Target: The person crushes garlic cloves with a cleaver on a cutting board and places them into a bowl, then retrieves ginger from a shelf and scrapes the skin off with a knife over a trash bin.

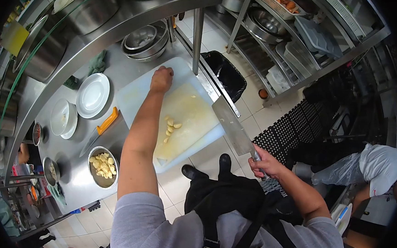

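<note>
several peeled cloves [170, 127] lie on the cutting board [190, 110], on the desk [73, 179]. the right hand [265, 163] grips a cleaver [235, 129] beside the board. the left hand [162, 79] bends its fingers over the board's far part; i cannot tell whether it holds anything.

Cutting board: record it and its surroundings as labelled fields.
Left hand: curled at the board's far end; contents hidden
Right hand: grips a cleaver
Cutting board: holds a few pale cloves, apparently garlic
Left of board: metal bowl of similar pieces; orange-handled knife, lying flat; white plates
Cleaver position: blade right of the board
</note>
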The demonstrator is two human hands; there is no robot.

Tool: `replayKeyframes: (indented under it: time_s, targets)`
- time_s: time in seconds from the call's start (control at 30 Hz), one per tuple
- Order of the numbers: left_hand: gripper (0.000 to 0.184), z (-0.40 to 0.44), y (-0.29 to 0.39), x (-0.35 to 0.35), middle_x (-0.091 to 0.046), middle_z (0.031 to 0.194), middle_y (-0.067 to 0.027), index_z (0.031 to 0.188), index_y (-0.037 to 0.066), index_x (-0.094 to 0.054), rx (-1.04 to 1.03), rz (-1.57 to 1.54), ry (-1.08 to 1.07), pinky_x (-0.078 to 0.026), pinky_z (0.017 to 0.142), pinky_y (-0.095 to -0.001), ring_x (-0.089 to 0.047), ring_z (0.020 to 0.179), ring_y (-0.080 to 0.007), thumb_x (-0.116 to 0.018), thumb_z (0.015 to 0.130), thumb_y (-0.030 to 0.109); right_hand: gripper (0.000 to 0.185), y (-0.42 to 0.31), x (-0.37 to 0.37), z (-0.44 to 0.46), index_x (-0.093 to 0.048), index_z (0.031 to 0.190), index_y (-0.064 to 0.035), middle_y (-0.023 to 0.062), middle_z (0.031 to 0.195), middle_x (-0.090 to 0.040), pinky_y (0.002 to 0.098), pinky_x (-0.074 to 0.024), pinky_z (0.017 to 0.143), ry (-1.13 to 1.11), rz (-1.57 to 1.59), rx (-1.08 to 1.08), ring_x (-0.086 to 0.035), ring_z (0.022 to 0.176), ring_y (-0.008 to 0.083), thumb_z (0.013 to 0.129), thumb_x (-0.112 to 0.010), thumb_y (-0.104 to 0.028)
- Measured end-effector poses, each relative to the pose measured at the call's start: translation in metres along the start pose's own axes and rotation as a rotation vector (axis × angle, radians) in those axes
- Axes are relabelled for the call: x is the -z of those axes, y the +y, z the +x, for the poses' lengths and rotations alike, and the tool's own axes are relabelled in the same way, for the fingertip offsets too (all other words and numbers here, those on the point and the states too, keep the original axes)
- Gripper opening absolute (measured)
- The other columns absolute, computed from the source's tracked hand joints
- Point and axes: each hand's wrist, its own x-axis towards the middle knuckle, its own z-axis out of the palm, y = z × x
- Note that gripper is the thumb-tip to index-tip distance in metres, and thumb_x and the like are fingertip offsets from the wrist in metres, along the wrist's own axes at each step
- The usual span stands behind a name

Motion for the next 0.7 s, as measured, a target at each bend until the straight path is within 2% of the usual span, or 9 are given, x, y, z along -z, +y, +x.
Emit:
replayKeyframes:
  time_s: [0.1, 0.13, 0.2, 0.3, 0.43, 0.5, 0.57, 0.63, 0.7]
  targets:
    - [0.018, -0.012, 0.000, 0.009, -0.066, 0.115, -0.0147, 0.099, 0.012, -0.070, 0.062, 0.001, -0.111, -0.054, 0.093, -0.0435, -0.066, 0.106, -0.0354, -0.058, 0.087, 0.006, 0.090, 0.002, 0.005, 0.000, -0.012, 0.162, -0.0177, 0.0042, 0.068, -0.044, 0.0288, -0.0428, 0.044, -0.012, 0.019, -0.002, -0.042, 0.043, 0.0127, 0.088, -0.057, 0.003]
    - [0.018, -0.011, -0.005, 0.001, -0.066, 0.115, -0.0147, 0.099, 0.012, -0.070, 0.071, 0.006, -0.107, -0.054, 0.093, -0.0435, -0.066, 0.106, -0.0354, -0.058, 0.087, 0.006, 0.090, 0.001, 0.007, 0.001, -0.012, 0.162, -0.0182, 0.0043, 0.068, -0.045, 0.0289, -0.0429, 0.044, -0.021, 0.025, -0.013, -0.043, 0.043, 0.0127, 0.087, -0.057, 0.004]
    - [0.014, -0.012, -0.003, -0.006, -0.070, 0.099, -0.0166, 0.094, 0.010, -0.070, 0.130, 0.153, 0.019, -0.055, 0.085, -0.0452, -0.067, 0.098, -0.0371, -0.062, 0.082, 0.006, 0.090, -0.001, 0.007, 0.007, -0.011, 0.162, -0.0189, 0.0043, 0.068, -0.044, 0.0290, -0.0425, 0.044, -0.066, 0.024, -0.017, -0.042, 0.043, 0.0127, 0.088, -0.057, 0.003]
    - [0.016, -0.030, 0.004, 0.015, -0.071, 0.097, -0.0178, 0.092, 0.009, -0.069, 0.165, 0.031, 0.000, -0.055, 0.083, -0.0449, -0.068, 0.097, -0.0377, -0.062, 0.078, 0.004, 0.089, -0.005, 0.009, 0.014, -0.012, 0.162, -0.0186, 0.0040, 0.067, -0.044, 0.0289, -0.0414, 0.044, -0.096, 0.011, -0.039, -0.041, 0.044, 0.0125, 0.088, -0.057, 0.003]
    - [0.023, -0.098, 0.017, 0.044, -0.070, 0.103, -0.0179, 0.096, 0.010, -0.070, 0.142, -0.129, 0.022, -0.055, 0.086, -0.0446, -0.066, 0.100, -0.0382, -0.062, 0.075, 0.003, 0.086, -0.015, 0.015, 0.007, -0.014, 0.161, -0.0179, 0.0033, 0.065, -0.043, 0.0286, -0.0392, 0.044, -0.122, 0.022, -0.033, -0.040, 0.044, 0.0121, 0.089, -0.058, 0.001]
    - [0.029, -0.126, 0.015, 0.040, -0.067, 0.110, -0.0174, 0.099, 0.010, -0.070, 0.083, -0.143, -0.081, -0.053, 0.090, -0.0446, -0.064, 0.104, -0.0380, -0.063, 0.072, 0.001, 0.083, -0.017, 0.026, 0.002, -0.018, 0.159, -0.0185, 0.0027, 0.064, -0.042, 0.0283, -0.0381, 0.043, -0.129, 0.014, -0.014, -0.040, 0.044, 0.0121, 0.090, -0.060, -0.001]
    - [0.035, -0.122, 0.052, 0.028, -0.065, 0.115, -0.0179, 0.102, 0.010, -0.071, 0.092, -0.143, 0.034, -0.050, 0.095, -0.0449, -0.062, 0.109, -0.0376, -0.062, 0.071, -0.003, 0.080, -0.016, 0.040, 0.002, -0.020, 0.158, -0.0192, 0.0028, 0.064, -0.042, 0.0282, -0.0381, 0.043, -0.136, 0.020, -0.023, -0.041, 0.044, 0.0124, 0.090, -0.059, -0.001]
    - [0.038, -0.103, 0.083, -0.015, -0.065, 0.115, -0.0196, 0.103, 0.008, -0.071, -0.001, -0.253, 0.182, -0.049, 0.099, -0.0448, -0.060, 0.112, -0.0389, -0.058, 0.071, -0.008, 0.073, -0.018, 0.048, 0.002, -0.026, 0.153, -0.0224, 0.0029, 0.064, -0.043, 0.0288, -0.0385, 0.043, -0.127, 0.050, -0.036, -0.043, 0.043, 0.0131, 0.091, -0.057, 0.000]
    - [0.026, -0.097, 0.122, -0.033, -0.064, 0.111, -0.0208, 0.101, 0.004, -0.069, 0.062, -0.137, 0.086, -0.049, 0.097, -0.0476, -0.060, 0.107, -0.0409, -0.056, 0.079, -0.002, 0.073, -0.019, 0.054, 0.007, -0.026, 0.153, -0.0234, 0.0031, 0.065, -0.043, 0.0294, -0.0388, 0.043, -0.148, 0.064, -0.039, -0.043, 0.043, 0.0131, 0.091, -0.057, -0.001]
